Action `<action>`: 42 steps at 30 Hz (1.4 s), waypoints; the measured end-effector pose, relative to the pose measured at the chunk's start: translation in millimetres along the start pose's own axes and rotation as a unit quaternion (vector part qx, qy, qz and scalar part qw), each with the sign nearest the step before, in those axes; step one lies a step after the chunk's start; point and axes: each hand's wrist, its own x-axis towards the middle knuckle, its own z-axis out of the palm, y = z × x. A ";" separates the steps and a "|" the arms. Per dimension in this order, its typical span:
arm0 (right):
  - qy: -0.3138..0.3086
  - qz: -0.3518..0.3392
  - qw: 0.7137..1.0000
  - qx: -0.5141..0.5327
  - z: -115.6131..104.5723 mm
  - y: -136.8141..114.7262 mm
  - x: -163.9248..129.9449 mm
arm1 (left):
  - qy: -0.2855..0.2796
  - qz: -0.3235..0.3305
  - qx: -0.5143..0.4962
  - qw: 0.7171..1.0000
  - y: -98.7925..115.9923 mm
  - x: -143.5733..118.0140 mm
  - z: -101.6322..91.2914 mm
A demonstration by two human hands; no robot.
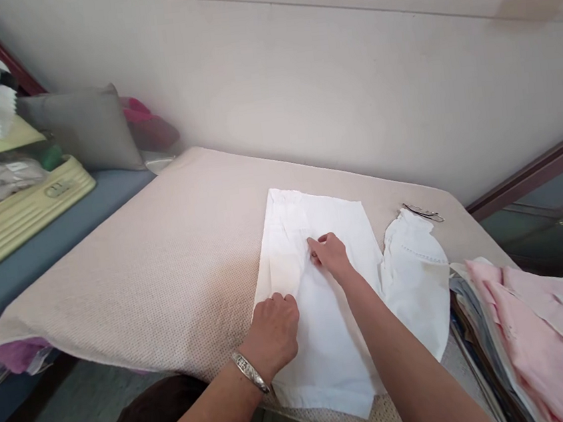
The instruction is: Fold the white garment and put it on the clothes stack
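Observation:
A white cloth piece, seemingly a garment [335, 360], is spread on the padded table [177, 269], with its lower edge reaching the table's near side. My left hand [278, 329], a silver bangle at its wrist, has its fingers curled onto the cloth's left edge. Further up and to the right, my right hand [330, 256] pinches a fold of the same cloth between thumb and fingers. A crease runs between the two hands. To the right lies a second white cloth piece [417, 284] with a gathered top and a stitched line; neither hand touches it.
Thin dark metal wire pieces [422, 213] lie near the table's far right edge. A stack of folded clothes with a pink garment [561, 336] on top sits at the right. A yellow basket [24, 211] and a grey cushion [84, 131] stand left. A wall rises behind.

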 end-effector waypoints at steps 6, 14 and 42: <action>0.003 -0.018 1.000 0.017 18.4 -5.0 8.0 | -0.027 0.024 0.006 0.999 -3.6 1.7 -8.8; 0.069 -0.098 0.987 -0.106 11.4 -18.5 -21.0 | -0.059 0.008 -0.051 0.997 -23.9 6.8 -32.1; -0.048 -0.265 0.951 -0.154 -49.2 44.4 -206.3 | 0.082 -0.063 -0.074 0.992 -56.1 25.5 -47.6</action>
